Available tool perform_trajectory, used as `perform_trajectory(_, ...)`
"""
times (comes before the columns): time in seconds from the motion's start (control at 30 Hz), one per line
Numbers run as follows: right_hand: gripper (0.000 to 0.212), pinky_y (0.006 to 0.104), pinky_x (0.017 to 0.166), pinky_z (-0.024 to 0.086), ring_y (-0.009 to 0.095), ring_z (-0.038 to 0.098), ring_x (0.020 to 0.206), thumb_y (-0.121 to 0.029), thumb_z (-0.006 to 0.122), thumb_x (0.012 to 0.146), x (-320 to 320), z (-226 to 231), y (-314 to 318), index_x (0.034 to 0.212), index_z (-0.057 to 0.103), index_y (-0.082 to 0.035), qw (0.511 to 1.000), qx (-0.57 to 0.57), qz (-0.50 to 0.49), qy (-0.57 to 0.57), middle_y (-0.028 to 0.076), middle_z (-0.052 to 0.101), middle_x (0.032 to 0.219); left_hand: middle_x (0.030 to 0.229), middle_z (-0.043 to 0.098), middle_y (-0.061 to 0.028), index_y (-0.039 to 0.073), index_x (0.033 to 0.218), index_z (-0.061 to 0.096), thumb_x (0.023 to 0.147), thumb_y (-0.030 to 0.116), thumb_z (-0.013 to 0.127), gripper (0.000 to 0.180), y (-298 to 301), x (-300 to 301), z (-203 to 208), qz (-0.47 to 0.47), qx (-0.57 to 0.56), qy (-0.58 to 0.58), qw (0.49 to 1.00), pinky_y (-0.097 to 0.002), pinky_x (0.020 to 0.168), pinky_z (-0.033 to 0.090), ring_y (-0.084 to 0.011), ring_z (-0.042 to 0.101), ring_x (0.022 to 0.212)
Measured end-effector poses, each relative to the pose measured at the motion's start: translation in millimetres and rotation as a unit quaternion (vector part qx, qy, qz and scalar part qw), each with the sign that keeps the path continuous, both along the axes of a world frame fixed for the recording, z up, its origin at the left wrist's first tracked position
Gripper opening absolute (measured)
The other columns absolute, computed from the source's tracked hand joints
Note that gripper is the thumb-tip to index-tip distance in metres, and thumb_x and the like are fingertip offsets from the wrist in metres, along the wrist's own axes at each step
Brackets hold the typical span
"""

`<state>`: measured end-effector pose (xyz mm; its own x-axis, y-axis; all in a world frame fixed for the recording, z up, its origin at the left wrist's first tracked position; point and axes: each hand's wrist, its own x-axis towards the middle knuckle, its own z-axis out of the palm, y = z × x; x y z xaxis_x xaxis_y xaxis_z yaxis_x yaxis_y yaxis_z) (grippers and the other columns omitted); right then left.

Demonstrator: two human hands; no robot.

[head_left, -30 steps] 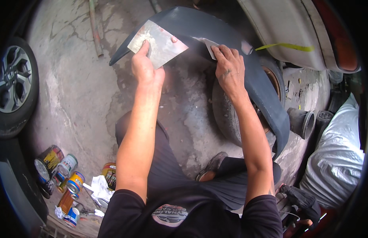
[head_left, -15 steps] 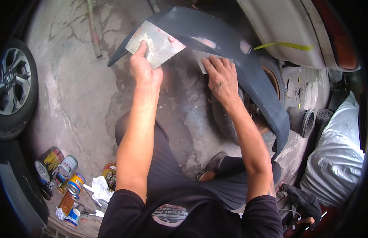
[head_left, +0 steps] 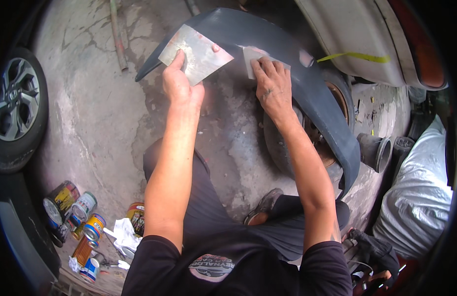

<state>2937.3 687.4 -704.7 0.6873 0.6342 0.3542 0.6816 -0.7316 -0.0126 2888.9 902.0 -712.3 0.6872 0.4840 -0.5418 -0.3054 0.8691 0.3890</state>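
My left hand [head_left: 181, 81] grips a flat square metal plate [head_left: 201, 56], thumb on top. A dab of pinkish putty [head_left: 215, 48] and pale smears lie on the plate. In my right hand [head_left: 274, 89] is a thin grey metal spreader [head_left: 249, 61], fingers spread along its upper face. The spreader lies against the dark grey curved car fender [head_left: 312, 89], over the area of a pale pink filler patch, which it mostly hides. Another pale patch [head_left: 306, 58] shows on the fender to the right of the spreader.
Behind the fender stands a tyre [head_left: 280, 143]. Several paint cans [head_left: 95, 227] and a white rag [head_left: 125, 236] lie at lower left. A car wheel [head_left: 16, 108] is at far left, a pale panel [head_left: 347, 29] at upper right, a silver sheet [head_left: 416, 182] at right.
My right hand has moved the spreader slightly up and left, onto the fender's pale patch, covering most of it. My left hand and the plate have shifted slightly right.
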Motion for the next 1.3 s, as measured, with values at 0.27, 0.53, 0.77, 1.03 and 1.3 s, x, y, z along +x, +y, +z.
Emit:
perform_trajectory(0.27, 0.041, 0.0435, 0.088, 0.046, 0.029, 0.06, 0.107, -0.004, 0.065, 0.08, -14, 8, -10, 0.121, 0.069, -0.008, 0.999, 0.003, 0.034, -0.015, 0.006, 0.065, 0.12, 0.131, 0.064, -0.0148, -0.004, 0.138, 0.053, 0.103, 0.013, 0.06, 0.04, 0, 0, 5, 0.005, -0.001, 0.022, 1.0, -0.0449, 0.105, 0.053, -0.0293, 0.066, 0.119)
perform_trajectory(0.53, 0.036, 0.0433, 0.087, 0.046, 0.028, 0.062, 0.103, -0.004, 0.063, 0.083, 20, 10, -4, 0.117, 0.074, -0.009, 0.999, 0.03, -0.014, -0.014, 0.005, 0.07, 0.114, 0.131, 0.064, -0.015, -0.002, 0.137, 0.053, 0.103, 0.012, 0.059, 0.037, 0, -1, 2, -0.007, 0.001, -0.005, 1.0, -0.0498, 0.108, 0.051, -0.0313, 0.065, 0.121)
perform_trajectory(0.77, 0.038, 0.0437, 0.088, 0.046, 0.029, 0.06, 0.107, -0.005, 0.063, 0.082, -7, 2, -13, 0.119, 0.071, -0.009, 1.0, 0.009, 0.028, 0.009, 0.006, 0.065, 0.119, 0.131, 0.064, -0.0146, -0.001, 0.137, 0.053, 0.103, 0.012, 0.059, 0.037, 1, 0, -4, -0.002, -0.002, -0.003, 1.0, -0.0498, 0.108, 0.051, -0.0314, 0.065, 0.121)
perform_trajectory(1.03, 0.041, 0.0418, 0.088, 0.049, 0.029, 0.063, 0.106, 0.0, 0.063, 0.081, 10, 14, -8, 0.119, 0.074, -0.01, 0.999, 0.03, -0.014, -0.019, 0.006, 0.069, 0.12, 0.131, 0.064, -0.0146, -0.001, 0.137, 0.053, 0.103, 0.012, 0.058, 0.037, -1, 1, 2, -0.009, 0.014, -0.001, 1.0, -0.0497, 0.107, 0.052, -0.0311, 0.065, 0.121)
perform_trajectory(1.3, 0.039, 0.0435, 0.088, 0.046, 0.029, 0.061, 0.106, -0.005, 0.063, 0.082, 4, 1, -8, 0.12, 0.071, -0.008, 1.0, 0.014, 0.014, -0.003, 0.007, 0.067, 0.118, 0.132, 0.063, -0.0151, -0.004, 0.14, 0.052, 0.104, 0.014, 0.057, 0.04, 0, 2, -2, -0.004, 0.005, 0.004, 1.0, -0.0454, 0.105, 0.053, -0.0301, 0.066, 0.12)
